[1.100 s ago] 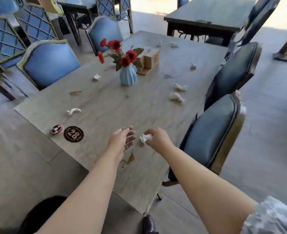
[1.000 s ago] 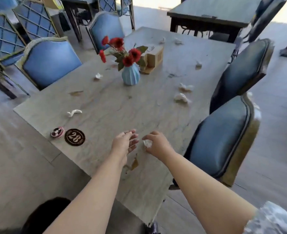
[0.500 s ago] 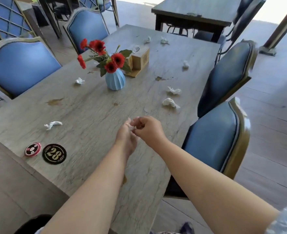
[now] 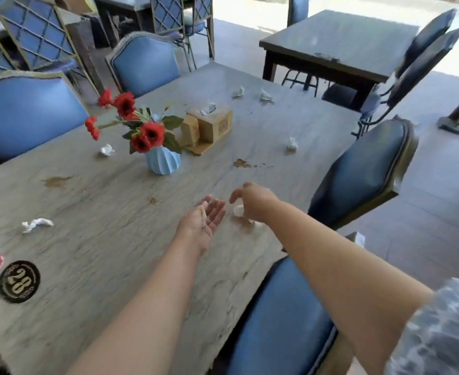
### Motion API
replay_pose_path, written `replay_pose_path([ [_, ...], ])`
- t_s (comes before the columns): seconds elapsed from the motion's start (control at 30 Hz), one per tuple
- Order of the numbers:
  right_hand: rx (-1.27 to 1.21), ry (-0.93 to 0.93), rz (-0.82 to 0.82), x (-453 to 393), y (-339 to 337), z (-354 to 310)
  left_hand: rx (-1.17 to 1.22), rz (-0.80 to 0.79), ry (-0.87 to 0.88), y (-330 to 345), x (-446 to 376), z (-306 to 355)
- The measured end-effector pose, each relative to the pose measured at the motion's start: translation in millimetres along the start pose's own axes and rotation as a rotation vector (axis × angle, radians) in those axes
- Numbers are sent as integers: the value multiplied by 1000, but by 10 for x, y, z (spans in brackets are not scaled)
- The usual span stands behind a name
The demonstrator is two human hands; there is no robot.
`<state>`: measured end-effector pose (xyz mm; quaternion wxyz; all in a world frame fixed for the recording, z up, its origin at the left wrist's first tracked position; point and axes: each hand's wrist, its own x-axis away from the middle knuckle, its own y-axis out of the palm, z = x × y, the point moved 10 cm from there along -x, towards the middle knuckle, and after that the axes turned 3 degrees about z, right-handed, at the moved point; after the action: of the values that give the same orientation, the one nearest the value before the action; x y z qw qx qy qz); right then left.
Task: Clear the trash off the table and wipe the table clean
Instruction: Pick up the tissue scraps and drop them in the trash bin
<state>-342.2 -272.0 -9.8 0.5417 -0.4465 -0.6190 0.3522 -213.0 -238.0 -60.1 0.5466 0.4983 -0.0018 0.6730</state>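
gold "28" on a round black disc (image 4: 19,281) near the wooden table's (image 4: 101,212) left edge, ring lettering too blurry, nothing else readable tbh

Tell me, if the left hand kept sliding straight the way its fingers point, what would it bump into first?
Probably the brown stain on the table, then perhaps the crumpled tissue beyond it. The left hand points up and to the right; depth is hard to judge.

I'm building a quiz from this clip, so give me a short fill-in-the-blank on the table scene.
1. The red flowers stand in a ___ vase.
2. The round black coaster shows the number ___.
3. The left hand lies palm ___.
4. The tissue box is made of ___.

Missing words: blue; 28; up; wood
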Motion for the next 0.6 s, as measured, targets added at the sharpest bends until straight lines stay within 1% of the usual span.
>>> replay_pose_path([
  [0.07, 114, -90, -96, -147, 211, 90, 12, 56, 15, 24, -105, -92],
  [0.13, 188, -152, -148, -271, 368, 128, 29, 104, 30, 23, -190, -177],
  [0.27, 288, -269, -165, -437, 589, 70, 55, 192, 60, -16, -287, -275],
  [0.33, 276, -292, -156, -489, 651, 57, 59, 221, 42, -40, -298, -319],
  [0.37, 237, -270, -169, -503, 654, 76, 53, 231, 30, -57, -303, -338],
  [0.43, 17, -192, -151, -522, 517, 156, 30, 255, 18, -82, -316, -358],
  [0.53, -469, -48, -6, -452, 144, 343, -8, 264, 13, -40, -299, -353],
  [0.6, -772, -44, 90, -298, -55, 351, 7, 215, -8, 79, -263, -366],
])
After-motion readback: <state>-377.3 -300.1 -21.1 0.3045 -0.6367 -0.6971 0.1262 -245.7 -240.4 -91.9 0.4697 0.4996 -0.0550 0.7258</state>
